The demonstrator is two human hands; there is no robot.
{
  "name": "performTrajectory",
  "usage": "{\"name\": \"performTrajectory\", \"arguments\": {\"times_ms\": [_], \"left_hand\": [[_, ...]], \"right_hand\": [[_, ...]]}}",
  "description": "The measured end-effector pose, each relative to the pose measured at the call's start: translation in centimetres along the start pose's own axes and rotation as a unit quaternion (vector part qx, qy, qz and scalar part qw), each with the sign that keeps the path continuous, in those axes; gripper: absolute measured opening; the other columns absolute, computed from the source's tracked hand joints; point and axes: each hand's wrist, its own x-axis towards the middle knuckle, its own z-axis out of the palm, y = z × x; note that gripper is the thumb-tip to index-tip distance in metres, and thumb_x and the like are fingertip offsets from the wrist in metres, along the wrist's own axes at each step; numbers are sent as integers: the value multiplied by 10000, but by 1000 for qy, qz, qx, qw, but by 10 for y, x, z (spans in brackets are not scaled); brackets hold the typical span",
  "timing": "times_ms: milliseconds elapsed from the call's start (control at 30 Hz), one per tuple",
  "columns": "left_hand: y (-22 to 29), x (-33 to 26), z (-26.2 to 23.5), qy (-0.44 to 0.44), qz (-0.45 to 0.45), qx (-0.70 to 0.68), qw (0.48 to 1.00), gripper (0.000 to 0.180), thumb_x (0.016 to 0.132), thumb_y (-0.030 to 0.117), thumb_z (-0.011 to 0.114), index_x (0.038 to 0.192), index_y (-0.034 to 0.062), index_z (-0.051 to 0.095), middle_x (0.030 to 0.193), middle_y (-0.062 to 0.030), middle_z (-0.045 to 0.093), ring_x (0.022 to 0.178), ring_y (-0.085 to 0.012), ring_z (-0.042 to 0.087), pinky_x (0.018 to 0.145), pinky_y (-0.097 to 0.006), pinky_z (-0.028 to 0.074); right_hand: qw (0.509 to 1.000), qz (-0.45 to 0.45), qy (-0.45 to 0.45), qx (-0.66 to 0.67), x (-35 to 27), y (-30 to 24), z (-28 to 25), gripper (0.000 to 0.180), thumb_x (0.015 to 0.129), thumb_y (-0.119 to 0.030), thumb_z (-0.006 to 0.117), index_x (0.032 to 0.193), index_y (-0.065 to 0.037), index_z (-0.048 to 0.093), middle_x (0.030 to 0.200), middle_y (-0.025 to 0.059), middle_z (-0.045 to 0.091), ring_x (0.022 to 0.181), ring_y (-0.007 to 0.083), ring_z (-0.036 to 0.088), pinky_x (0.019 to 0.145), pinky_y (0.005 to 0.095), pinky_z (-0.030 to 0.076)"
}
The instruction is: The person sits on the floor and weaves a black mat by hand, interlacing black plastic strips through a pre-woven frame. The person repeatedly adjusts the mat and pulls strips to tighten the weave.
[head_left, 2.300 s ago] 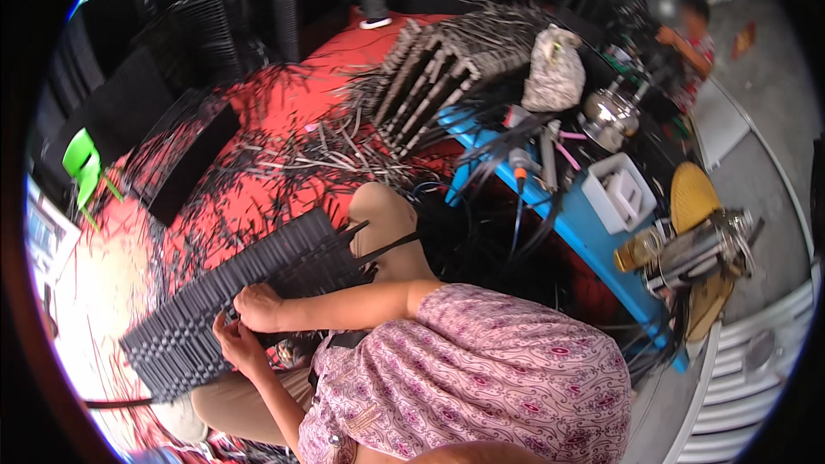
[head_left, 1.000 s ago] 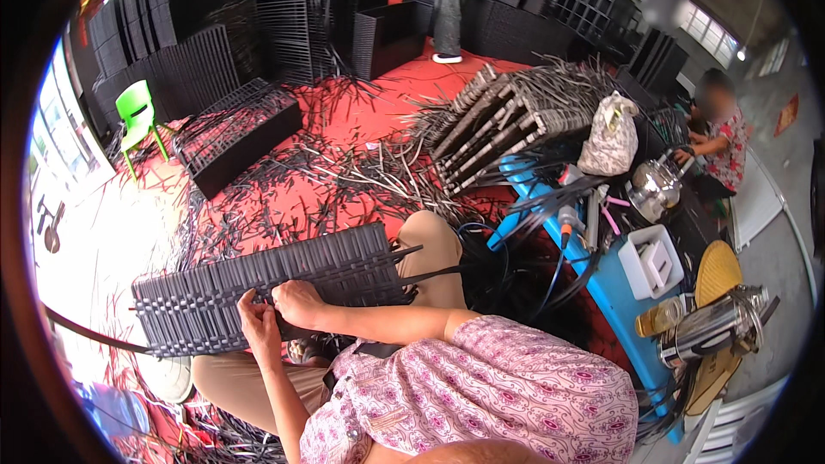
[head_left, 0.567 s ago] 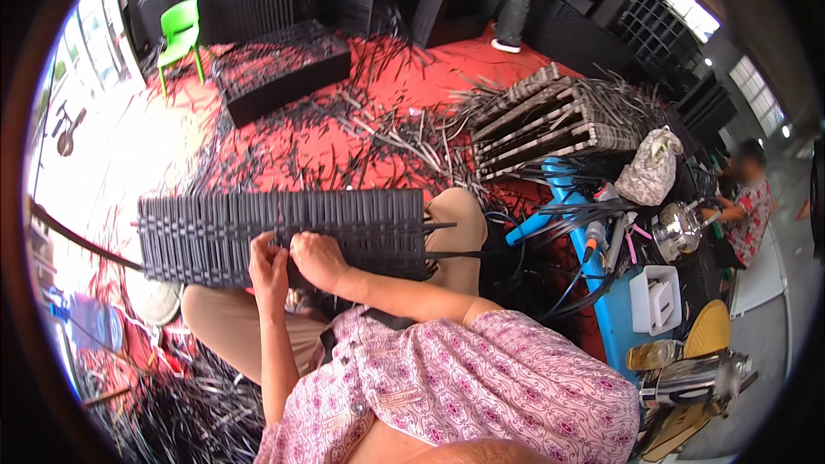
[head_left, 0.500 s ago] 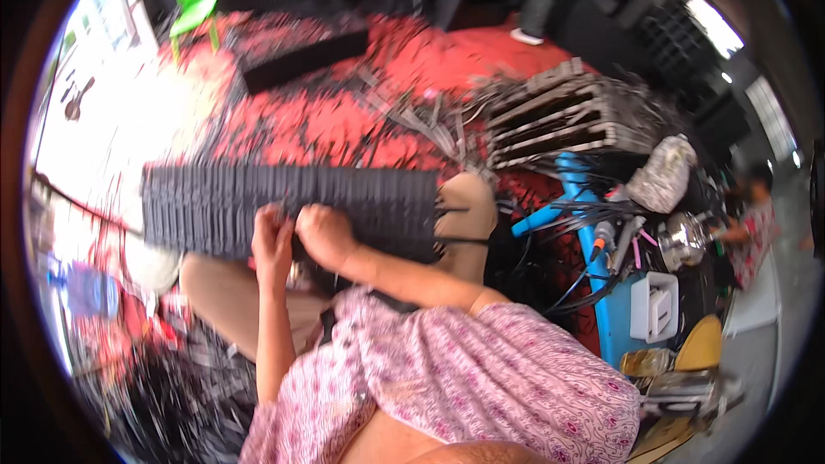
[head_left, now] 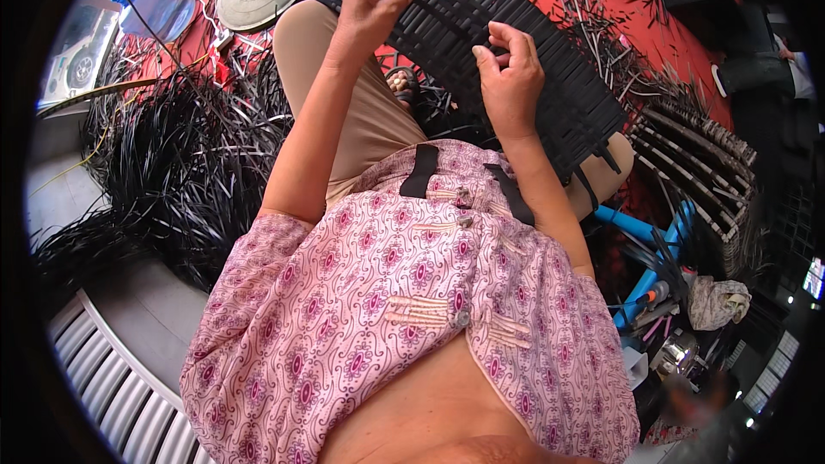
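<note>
A dark panel woven from flat black strips (head_left: pixel 550 90) slants across my knees, loose strip ends hanging off its lower right corner. Over its left part is my left hand (head_left: pixel 371 15), fingers curled in toward the thumb; whether a thin strip lies between them is too dark to make out. My right hand (head_left: pixel 513 77) hovers above or touches the middle of the panel. Its fingers are half bent, with a gap between thumb and forefinger and nothing visible there. The hands are apart, and dark weave shows between them.
Loose black strips (head_left: pixel 189 146) form a big heap to my left, beside a slatted grey seat (head_left: pixel 129 369). A round base with a pole (head_left: pixel 249 0) stands beyond. At right are a blue frame (head_left: pixel 640 228), a strip-wrapped rack (head_left: pixel 687 167) and a cloth bundle (head_left: pixel 720 302).
My view has turned, so the panel now slants down to the right and sits higher in the picture. My hands, close together before, have moved apart.
</note>
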Motion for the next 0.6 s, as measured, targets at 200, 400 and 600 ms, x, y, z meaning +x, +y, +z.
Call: {"name": "performTrajectory", "arguments": {"times_ms": [200,400,600], "left_hand": [[42,11,-3,-144,19,-157,977,304,946,-25,633,1244,8,578,866,11,617,761,-58,571,672,-202,462],[41,11,15,-138,15,-174,975,305,958,-8,654,1253,21,580,850,38,558,709,-37,507,615,-199,423],[-6,-7,28,-63,-4,128,990,357,881,49,761,1222,52,653,934,-30,746,839,-100,695,760,-265,550]], "right_hand": [[989,-47,-56,129,43,-2,20,267,927,-144,782,1161,-24,731,962,85,753,866,191,725,736,311,580],[925,129,-131,333,45,-2,18,192,968,-172,768,1048,3,768,820,3,724,760,61,656,701,227,537],[908,233,-26,347,35,12,13,130,953,-106,761,984,20,758,771,6,692,645,60,616,600,209,523]]}}
